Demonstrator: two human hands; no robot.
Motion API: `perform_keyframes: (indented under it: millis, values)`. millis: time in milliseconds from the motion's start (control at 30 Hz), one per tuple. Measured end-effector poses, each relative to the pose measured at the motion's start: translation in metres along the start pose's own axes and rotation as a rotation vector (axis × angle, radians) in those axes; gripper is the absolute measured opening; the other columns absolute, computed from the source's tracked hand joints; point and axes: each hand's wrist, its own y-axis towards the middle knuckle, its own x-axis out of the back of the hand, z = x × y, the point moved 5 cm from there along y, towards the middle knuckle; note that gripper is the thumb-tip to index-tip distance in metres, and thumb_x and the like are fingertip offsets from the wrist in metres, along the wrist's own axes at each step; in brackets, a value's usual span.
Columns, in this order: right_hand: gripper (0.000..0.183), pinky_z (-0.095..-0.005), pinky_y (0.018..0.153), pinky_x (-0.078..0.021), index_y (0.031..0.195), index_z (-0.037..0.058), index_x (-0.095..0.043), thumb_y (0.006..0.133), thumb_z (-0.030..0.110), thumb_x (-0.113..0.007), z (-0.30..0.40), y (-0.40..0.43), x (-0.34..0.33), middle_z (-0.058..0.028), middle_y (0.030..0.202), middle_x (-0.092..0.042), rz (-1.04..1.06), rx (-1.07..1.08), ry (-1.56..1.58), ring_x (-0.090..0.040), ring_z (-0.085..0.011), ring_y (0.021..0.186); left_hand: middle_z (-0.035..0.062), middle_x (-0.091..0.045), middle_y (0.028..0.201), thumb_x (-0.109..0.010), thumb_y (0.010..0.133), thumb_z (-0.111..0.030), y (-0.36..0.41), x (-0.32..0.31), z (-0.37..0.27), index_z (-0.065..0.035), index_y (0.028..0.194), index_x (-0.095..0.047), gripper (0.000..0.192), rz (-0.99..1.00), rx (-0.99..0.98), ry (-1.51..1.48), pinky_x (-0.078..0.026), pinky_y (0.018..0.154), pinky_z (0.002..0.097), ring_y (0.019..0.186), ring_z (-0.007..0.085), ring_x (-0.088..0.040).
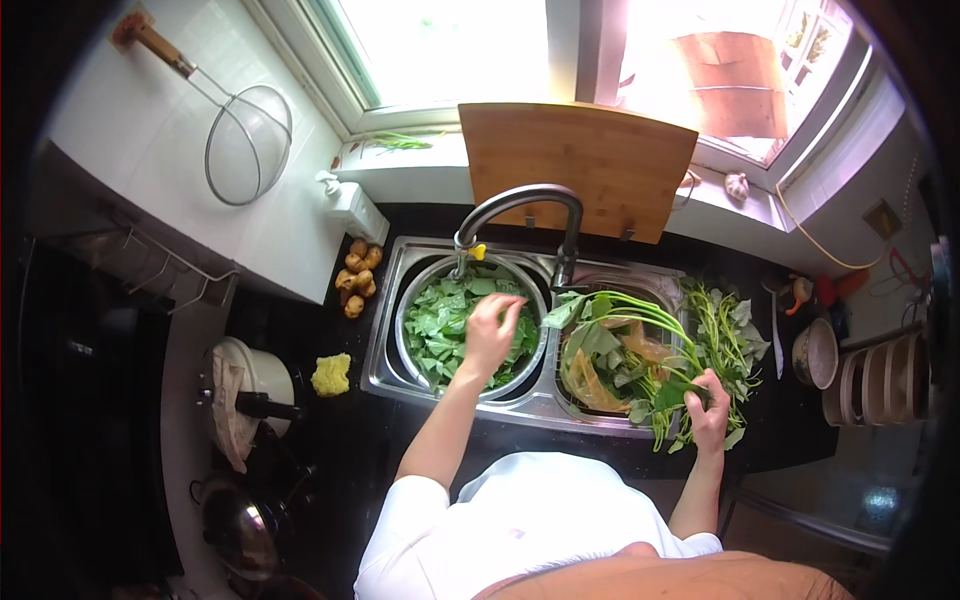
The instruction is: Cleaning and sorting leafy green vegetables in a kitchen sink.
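Observation:
My right hand (709, 412) grips a bunch of long green leafy stems (652, 307), which arches leftward over the right sink basin. Over a round metal bowl (401, 341) in the left basin, my left hand (495, 326) hangs with its fingers bent. Whether a leaf sits between those fingertips is hidden. Torn green leaves (442, 322) fill the bowl. More leaves and an orange-tinted plastic bag (589, 382) lie in the right basin. To the right of the sink, a heap of leafy stems (720, 330) rests on the dark counter.
A curved faucet (517, 193) rises behind the sink (517, 409). Behind it leans a wooden cutting board (577, 161). Potatoes (358, 274), a soap dispenser (352, 210), a yellow sponge (331, 375) and a white cooker (270, 382) stand left; a ceramic bowl (815, 352) stands right.

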Motion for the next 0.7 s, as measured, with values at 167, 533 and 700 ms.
perform_keyframes:
  millis: [167, 533, 700]
  values:
    - [0.005, -0.0244, 0.062, -0.0315, 0.075, 0.0020, -0.051, 0.073, 0.001, -0.056, 0.016, 0.000, -0.010, -0.0009, 0.074, -0.040, 0.071, 0.046, 0.013, -0.041, -0.0106, 0.067, 0.0193, -0.052, 0.131, -0.063, 0.089, -0.029, 0.016, -0.053, -0.065, -0.0035, 0.136, -0.042, 0.057, 0.270, -0.300, 0.168, -0.035, 0.106, 0.0377, 0.125, 0.0298, -0.047]
    - [0.007, -0.0241, 0.059, -0.0334, 0.076, 0.0002, -0.050, 0.079, 0.002, -0.056, -0.012, 0.004, 0.004, -0.0016, 0.072, -0.041, 0.020, -0.063, -0.086, -0.042, -0.0096, 0.065, 0.0184, -0.056, 0.094, -0.051, 0.094, -0.016, -0.021, -0.115, -0.022, 0.0021, 0.107, -0.054, 0.022, 0.629, -0.136, 0.147, -0.044, 0.084, 0.0436, 0.092, 0.0330, -0.057]
    - [0.008, -0.0269, 0.065, -0.0392, 0.079, -0.0026, -0.051, 0.077, 0.003, -0.057, -0.036, -0.002, -0.005, -0.0076, 0.072, -0.046, 0.105, -0.094, -0.219, -0.048, -0.0154, 0.069, 0.0178, -0.050, 0.088, -0.050, 0.089, -0.011, -0.040, -0.091, -0.010, 0.0009, 0.087, -0.050, 0.012, 0.422, -0.498, 0.460, -0.044, 0.078, 0.0402, 0.086, 0.0368, -0.052]
